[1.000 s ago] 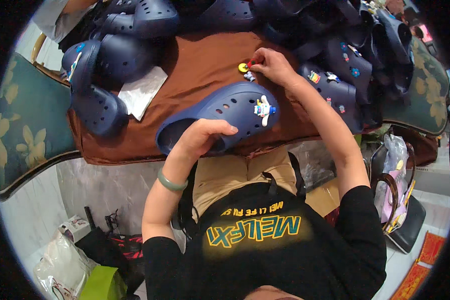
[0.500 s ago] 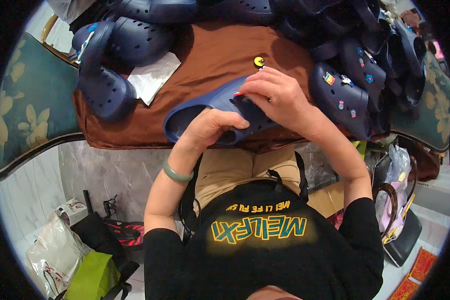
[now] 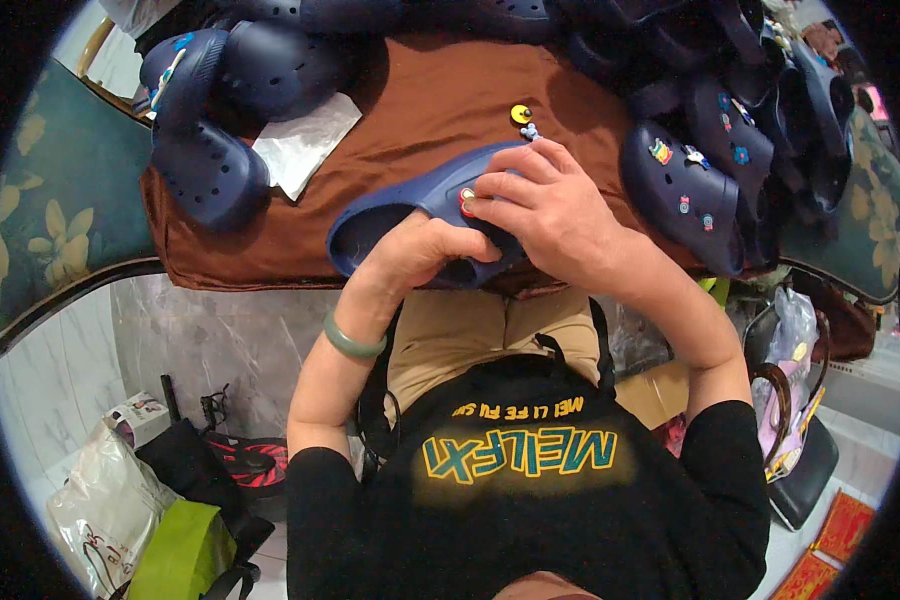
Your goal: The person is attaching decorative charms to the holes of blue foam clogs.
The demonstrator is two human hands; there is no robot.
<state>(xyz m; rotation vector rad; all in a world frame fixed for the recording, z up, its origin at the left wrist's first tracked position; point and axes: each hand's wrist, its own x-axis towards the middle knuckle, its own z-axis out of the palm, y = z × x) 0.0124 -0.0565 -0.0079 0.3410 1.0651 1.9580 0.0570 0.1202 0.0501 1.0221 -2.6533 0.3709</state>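
Note:
A navy blue foam clog (image 3: 438,188) lies tilted across the cloth in front of me, its opening toward the left. My left hand (image 3: 425,252) grips it, fingers reaching inside the shoe and out of sight, thumb on the outside. Over the clog's toe, my right hand (image 3: 555,208) pinches a small red and white shoe charm (image 3: 467,202) against the upper. Its fingers cover much of the toe. Just beyond the right fingers lie a round yellow and black charm (image 3: 521,114) and a little light-blue charm (image 3: 530,131).
Brown cloth (image 3: 450,85) covers the work surface. A clog pair (image 3: 210,180) and a crumpled white paper (image 3: 308,145) lie at left. At right, a charm-decorated clog (image 3: 682,200) sits beside a pile of navy clogs (image 3: 815,130). Bags (image 3: 175,550) stand on the floor at lower left.
My right hand has shifted slightly down, its fingers now flatter over the toe. The red charm has turned its face up against the clog. The left hand keeps its hold.

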